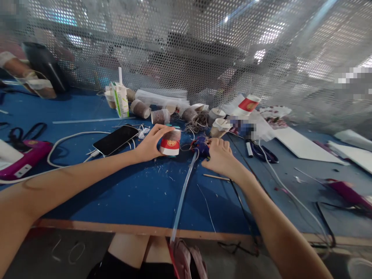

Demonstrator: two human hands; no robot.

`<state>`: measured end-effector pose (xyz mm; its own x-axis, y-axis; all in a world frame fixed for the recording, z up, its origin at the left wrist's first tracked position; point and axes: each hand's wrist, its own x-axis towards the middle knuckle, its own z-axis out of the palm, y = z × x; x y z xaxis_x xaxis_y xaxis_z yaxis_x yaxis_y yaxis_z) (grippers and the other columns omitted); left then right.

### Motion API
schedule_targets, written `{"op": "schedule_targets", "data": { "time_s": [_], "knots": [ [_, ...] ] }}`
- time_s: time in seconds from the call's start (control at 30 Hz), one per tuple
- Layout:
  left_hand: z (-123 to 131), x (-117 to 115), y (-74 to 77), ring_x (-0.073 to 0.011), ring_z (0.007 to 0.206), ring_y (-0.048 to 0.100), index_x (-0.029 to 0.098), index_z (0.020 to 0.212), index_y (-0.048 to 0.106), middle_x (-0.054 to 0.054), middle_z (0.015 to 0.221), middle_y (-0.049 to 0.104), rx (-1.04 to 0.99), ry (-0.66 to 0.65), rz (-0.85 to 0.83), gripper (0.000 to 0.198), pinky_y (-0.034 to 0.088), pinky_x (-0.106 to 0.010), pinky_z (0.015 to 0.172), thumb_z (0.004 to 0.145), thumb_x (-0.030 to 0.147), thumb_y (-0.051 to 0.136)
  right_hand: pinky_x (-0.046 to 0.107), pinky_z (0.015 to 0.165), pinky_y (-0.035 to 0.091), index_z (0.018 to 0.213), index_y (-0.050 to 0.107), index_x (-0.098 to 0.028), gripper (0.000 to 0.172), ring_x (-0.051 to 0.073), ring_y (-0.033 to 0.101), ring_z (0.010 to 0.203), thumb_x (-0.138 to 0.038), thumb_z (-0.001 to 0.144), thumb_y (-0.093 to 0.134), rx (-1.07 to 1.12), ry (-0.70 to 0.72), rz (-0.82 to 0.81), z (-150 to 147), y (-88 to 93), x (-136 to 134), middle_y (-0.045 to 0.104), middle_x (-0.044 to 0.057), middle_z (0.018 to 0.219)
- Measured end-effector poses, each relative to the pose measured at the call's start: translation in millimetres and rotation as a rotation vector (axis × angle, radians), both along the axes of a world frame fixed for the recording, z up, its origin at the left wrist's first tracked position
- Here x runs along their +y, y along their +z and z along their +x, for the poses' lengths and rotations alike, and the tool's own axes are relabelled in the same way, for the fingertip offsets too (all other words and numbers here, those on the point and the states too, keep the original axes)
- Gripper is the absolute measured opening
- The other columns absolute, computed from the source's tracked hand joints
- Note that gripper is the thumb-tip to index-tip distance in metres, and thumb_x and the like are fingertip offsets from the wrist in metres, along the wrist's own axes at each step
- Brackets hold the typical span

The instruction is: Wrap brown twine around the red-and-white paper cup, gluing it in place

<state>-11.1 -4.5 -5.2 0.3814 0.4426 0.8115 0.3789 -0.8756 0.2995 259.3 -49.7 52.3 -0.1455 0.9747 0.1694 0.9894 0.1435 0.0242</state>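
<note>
My left hand [149, 145] is closed around a small red and white paper cup [170, 146]. Grey-brown twine is wound round the cup's upper part, and a strand runs from it to the right. Close by, my right hand [222, 157] is wrapped on a dark blue glue gun [201, 146], partly hidden by the fingers. From the glue gun a long clear glue stick [184, 186] slants down past the table's front edge. A thin wooden stick [216, 177] lies beside my right wrist.
Behind my hands lie several twine-wrapped cups [161, 116], a loose twine tangle [199, 123] and a drink carton [121, 100]. A phone [116, 139] with a white cable is left of them. Purple glue guns lie at left [33, 159] and right [350, 192]. A perforated metal screen [180, 50] stands behind.
</note>
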Motion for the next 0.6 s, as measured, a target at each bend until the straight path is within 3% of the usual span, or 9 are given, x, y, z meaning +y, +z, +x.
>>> {"op": "schedule_targets", "data": {
  "time_s": [0.13,0.3,0.47,0.6],
  "knots": [
    [2,-4,0.6,-0.0288,0.120,0.056,0.023,0.133,0.044,-0.012,0.125,0.053,0.029,-0.049,0.028,0.078,0.053,-0.050,0.101,0.066,0.022,0.084,0.052,0.083,0.044,0.106,0.051,-0.010,0.049,0.041,0.048,0.108,-0.033,0.065,0.067,0.028,-0.117,0.062,2,-10.1,14,0.053,0.022,0.109],
    [0,-3,-1.7,-0.0300,0.122,0.056,0.021,0.130,0.039,-0.013,0.127,0.052,-0.042,-0.047,0.034,0.078,0.053,-0.052,0.103,0.065,0.023,0.083,0.055,0.087,0.043,0.093,0.056,-0.015,0.032,0.039,0.049,0.107,-0.041,0.075,0.063,0.053,-0.034,0.121,7,-10.5,21,0.056,0.018,0.102],
    [0,5,-4.1,-0.0276,0.130,0.053,0.026,0.137,0.028,-0.014,0.137,0.046,-0.305,-0.052,0.035,0.088,0.049,-0.049,0.109,0.072,0.053,0.081,0.049,0.084,0.048,0.097,0.052,-0.017,0.028,0.035,0.056,0.100,-0.038,0.079,0.057,0.225,0.031,0.319,10,-0.8,17,0.060,0.017,0.099],
    [1,14,-9.0,-0.0289,0.140,0.045,0.035,0.140,0.020,-0.011,0.145,0.037,-0.516,-0.129,0.093,0.100,0.045,-0.049,0.115,0.065,0.077,0.071,0.044,0.076,0.052,0.096,0.051,-0.022,0.028,0.029,0.063,0.085,-0.044,0.082,0.059,0.464,0.109,0.592,9,3.1,7,0.063,0.011,0.091]
  ]
}}
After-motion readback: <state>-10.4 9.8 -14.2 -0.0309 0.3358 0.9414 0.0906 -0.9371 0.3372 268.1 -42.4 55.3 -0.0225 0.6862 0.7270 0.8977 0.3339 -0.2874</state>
